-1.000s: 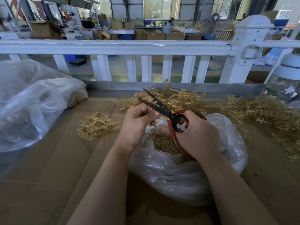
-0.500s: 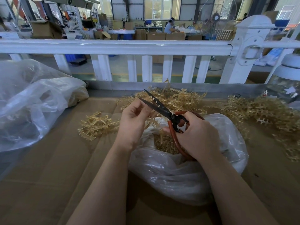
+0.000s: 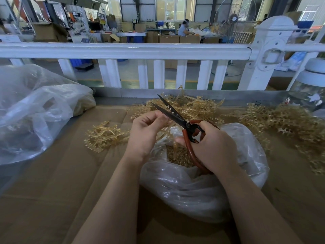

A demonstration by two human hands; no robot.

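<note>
My right hand point(image 3: 212, 147) grips the red handles of a pair of scissors point(image 3: 174, 114), whose dark blades stand apart and point up and to the left. My left hand point(image 3: 146, 132) pinches a thin tan plastic sprue point(image 3: 164, 132) right beside the lower blade. Both hands hover over an open clear plastic bag point(image 3: 193, 189) that holds small tan cut pieces point(image 3: 177, 155).
Heaps of tan plastic sprues lie behind the hands point(image 3: 195, 106), to the left point(image 3: 103, 136) and to the right point(image 3: 284, 124) on the cardboard-covered table point(image 3: 61, 191). A large clear bag point(image 3: 29, 110) fills the left side. A white railing point(image 3: 140, 50) runs along the far edge.
The left hand has shifted slightly up along the blade with the sprue. The scissor blades stay parted. The right hand has barely moved.
</note>
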